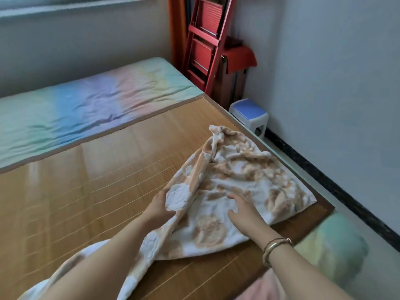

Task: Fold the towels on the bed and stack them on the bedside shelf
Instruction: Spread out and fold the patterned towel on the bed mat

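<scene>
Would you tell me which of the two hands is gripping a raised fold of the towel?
The left hand grips the lifted fold of the towel; the right hand lies flat on it.

The left hand (159, 207) has its fingertips tucked out of sight under a lifted fold of the towel (236, 180). The towel's near end runs beneath the left forearm and is cut off at the bottom edge. Both forearms leave the picture at the bottom. The bed (86, 169) is cut off at the left edge. The red stepladder (205, 42) in the corner loses its top at the upper edge. The pastel bedding at lower right is blurred.
</scene>
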### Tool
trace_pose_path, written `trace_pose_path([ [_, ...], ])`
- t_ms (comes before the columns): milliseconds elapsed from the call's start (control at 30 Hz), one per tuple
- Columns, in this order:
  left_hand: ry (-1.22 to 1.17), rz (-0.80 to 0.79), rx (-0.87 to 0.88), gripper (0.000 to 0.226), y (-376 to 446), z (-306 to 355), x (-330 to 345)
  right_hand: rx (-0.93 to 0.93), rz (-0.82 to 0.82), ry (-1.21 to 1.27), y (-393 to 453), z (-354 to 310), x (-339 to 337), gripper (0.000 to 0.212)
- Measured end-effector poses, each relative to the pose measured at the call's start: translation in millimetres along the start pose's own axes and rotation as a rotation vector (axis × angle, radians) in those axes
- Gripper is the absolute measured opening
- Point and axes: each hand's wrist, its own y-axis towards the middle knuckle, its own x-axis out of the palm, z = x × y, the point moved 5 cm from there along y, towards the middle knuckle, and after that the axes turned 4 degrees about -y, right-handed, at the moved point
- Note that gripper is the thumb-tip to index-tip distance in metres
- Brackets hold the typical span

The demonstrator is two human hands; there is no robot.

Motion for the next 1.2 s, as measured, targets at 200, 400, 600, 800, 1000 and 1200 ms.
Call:
trace_pose_path([
  [200, -0.072, 0.061, -0.088, 0.075, -54, -100, -36, -0.008, -0.081, 0.004, -14, -67, 90, 0.050],
  [400, -0.158, 0.110, -0.142, 0.076, -125, -200, -81, -0.115, -0.216, -0.102, -54, -154, 206, 0.045],
  [600, -0.250, 0.139, -0.205, 0.063, -238, -319, -104, -0.110, -0.293, -0.063, -102, -217, 317, 0.042],
  [800, -0.312, 0.064, -0.353, 0.065, -318, -431, -73, 0.047, -0.351, -0.098, -141, -197, 394, 0.038],
  [1000, 0.077, 0.306, -0.221, 0.054, -334, -445, -48, 0.154, -0.207, -0.177, -136, -181, 426, 0.017],
  [1200, 0.264, 0.137, -0.228, 0.060, -335, -465, -19, 0.553, 0.010, 0.043, -147, -138, 429, 0.079],
])
